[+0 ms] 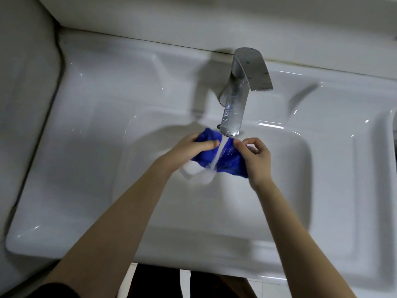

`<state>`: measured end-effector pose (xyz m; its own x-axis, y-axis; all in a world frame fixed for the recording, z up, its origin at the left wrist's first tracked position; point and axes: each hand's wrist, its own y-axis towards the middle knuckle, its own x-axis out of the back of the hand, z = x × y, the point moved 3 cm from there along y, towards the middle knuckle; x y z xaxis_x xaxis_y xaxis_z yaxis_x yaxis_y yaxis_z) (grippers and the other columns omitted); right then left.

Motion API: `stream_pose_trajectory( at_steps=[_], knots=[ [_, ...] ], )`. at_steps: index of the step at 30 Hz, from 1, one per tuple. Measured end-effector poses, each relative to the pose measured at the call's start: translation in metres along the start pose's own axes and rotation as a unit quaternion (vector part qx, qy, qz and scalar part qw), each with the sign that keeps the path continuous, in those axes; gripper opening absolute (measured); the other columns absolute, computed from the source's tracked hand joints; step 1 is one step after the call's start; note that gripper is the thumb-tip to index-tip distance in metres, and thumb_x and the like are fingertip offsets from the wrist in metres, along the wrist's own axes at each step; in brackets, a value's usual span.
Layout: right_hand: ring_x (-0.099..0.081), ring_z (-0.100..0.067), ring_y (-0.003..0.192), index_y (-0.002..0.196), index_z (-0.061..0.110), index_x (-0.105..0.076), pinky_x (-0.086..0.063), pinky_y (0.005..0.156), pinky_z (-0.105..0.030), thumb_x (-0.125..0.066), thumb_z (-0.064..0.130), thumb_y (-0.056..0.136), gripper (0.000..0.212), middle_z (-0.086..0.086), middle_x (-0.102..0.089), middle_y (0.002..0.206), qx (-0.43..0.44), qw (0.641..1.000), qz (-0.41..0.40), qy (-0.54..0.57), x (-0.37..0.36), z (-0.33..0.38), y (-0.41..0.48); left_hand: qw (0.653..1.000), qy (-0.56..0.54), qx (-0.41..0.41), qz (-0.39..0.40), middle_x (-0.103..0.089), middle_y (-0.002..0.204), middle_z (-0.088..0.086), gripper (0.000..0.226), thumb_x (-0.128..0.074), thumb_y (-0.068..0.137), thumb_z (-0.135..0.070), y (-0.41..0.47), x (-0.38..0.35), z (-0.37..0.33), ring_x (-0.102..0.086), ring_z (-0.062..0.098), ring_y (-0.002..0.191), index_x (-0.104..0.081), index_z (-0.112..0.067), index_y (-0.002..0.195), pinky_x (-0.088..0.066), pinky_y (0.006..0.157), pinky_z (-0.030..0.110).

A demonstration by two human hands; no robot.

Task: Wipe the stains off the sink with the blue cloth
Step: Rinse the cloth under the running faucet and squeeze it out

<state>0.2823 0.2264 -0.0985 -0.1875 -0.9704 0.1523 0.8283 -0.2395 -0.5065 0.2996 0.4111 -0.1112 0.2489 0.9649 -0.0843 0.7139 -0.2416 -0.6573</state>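
Observation:
I hold the blue cloth [231,159] stretched between both hands over the basin of the white sink [279,190]. My left hand [189,150] grips its left end with fingers curled over it. My right hand [254,158] pinches its right end. Water runs from the metal tap [238,93] straight onto the middle of the cloth and splashes white below it. The drain is hidden under the cloth and water.
The sink has flat ledges on the left [96,125] and right [343,125] of the basin. A grey wall [193,14] runs behind and along the left side. The floor and dark clothing [159,282] show below the front rim.

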Motion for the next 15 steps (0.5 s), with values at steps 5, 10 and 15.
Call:
stream_pose_trajectory(
  at_steps=[5, 10, 15],
  knots=[
    [-0.05, -0.012, 0.056, 0.078, 0.004, -0.046, -0.045, 0.054, -0.024, -0.068, 0.019, 0.089, 0.029, 0.004, -0.049, 0.062, 0.102, 0.994, 0.021, -0.031, -0.059, 0.001, -0.051, 0.974, -0.159, -0.004, -0.163, -0.058, 0.073, 0.001, 0.042, -0.071, 0.077, -0.054, 0.016, -0.016, 0.012, -0.055, 0.018, 0.065, -0.053, -0.016, 0.079, -0.046, 0.066, 0.03],
    [-0.048, -0.007, 0.059, 0.067, 0.014, -0.051, -0.041, 0.059, -0.029, -0.052, 0.042, 0.086, 0.034, 0.003, -0.053, 0.065, 0.051, 0.981, -0.027, -0.186, -0.069, 0.002, 0.002, 0.951, -0.21, 0.017, -0.225, -0.055, 0.052, -0.002, 0.042, -0.054, 0.093, -0.04, 0.009, -0.036, 0.026, -0.054, 0.014, 0.051, -0.054, -0.017, 0.058, -0.047, 0.055, 0.027],
    [-0.042, -0.012, 0.048, 0.061, 0.013, -0.043, -0.037, 0.046, -0.018, -0.051, 0.032, 0.096, 0.041, 0.003, -0.044, 0.053, 0.019, 0.98, -0.004, -0.199, -0.07, -0.007, -0.015, 0.95, -0.2, 0.027, -0.238, -0.051, 0.055, 0.003, 0.039, -0.061, 0.084, -0.039, 0.015, -0.026, 0.02, -0.05, 0.021, 0.057, -0.049, -0.015, 0.056, -0.044, 0.064, 0.035]
  ],
)
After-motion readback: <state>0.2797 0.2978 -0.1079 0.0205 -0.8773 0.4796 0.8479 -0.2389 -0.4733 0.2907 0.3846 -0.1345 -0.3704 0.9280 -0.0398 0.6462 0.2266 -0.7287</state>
